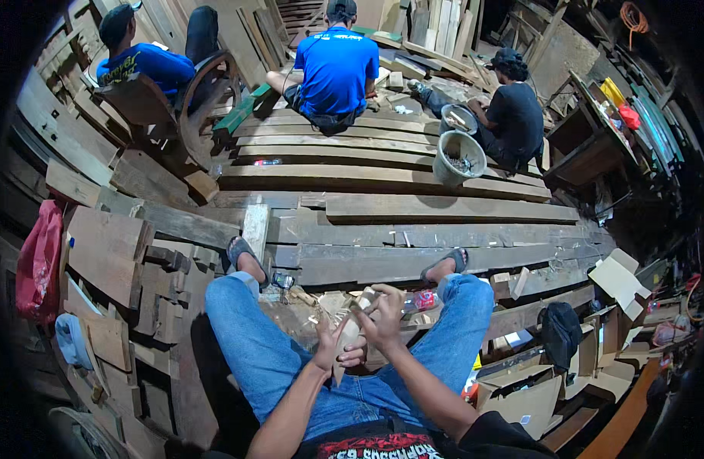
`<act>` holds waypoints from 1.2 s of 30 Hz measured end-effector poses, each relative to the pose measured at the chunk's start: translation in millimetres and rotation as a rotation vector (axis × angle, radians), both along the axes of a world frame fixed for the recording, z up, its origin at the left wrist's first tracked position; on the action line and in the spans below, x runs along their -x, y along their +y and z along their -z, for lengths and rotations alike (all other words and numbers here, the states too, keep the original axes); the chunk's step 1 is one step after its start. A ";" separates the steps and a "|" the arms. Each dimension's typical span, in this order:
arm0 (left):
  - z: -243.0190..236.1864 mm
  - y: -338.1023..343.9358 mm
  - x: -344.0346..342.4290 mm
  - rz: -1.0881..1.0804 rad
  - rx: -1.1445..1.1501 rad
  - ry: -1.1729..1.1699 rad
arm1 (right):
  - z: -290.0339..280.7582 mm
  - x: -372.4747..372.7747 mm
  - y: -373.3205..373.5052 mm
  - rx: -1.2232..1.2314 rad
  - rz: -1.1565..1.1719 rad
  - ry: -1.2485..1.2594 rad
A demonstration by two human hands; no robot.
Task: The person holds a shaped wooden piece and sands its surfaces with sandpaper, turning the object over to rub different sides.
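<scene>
By the left hand (327, 346), a pale wooden piece (349, 333) is clasped, fingers curled round it; its upper part is gripped by the right hand (381, 318). It is held above the lap, long axis slanted away and slightly rightward, tapered end pointed bodyward. Beyond, wood shavings (333, 301) are scattered beside a clear plastic bottle (423, 300), before long planks (451, 208).
</scene>
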State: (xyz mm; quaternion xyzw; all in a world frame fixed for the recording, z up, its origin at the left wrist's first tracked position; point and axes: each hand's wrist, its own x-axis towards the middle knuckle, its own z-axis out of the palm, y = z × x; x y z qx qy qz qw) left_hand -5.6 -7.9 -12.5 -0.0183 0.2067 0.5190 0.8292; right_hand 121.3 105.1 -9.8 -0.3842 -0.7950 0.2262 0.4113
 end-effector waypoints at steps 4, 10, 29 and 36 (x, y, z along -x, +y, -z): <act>-8.7 0.9 -6.7 0.046 -0.093 0.060 | 1.7 2.5 34.5 0.150 0.382 0.127; 1.9 4.2 0.2 -0.019 -0.091 -0.142 | 0.5 3.6 13.6 0.056 0.084 0.085; 1.6 -4.0 5.5 0.008 -0.136 0.033 | -5.9 12.2 7.8 0.112 0.113 0.170; 5.5 -1.1 16.2 -0.002 -0.069 0.068 | -11.6 12.2 -11.1 0.062 -0.054 0.110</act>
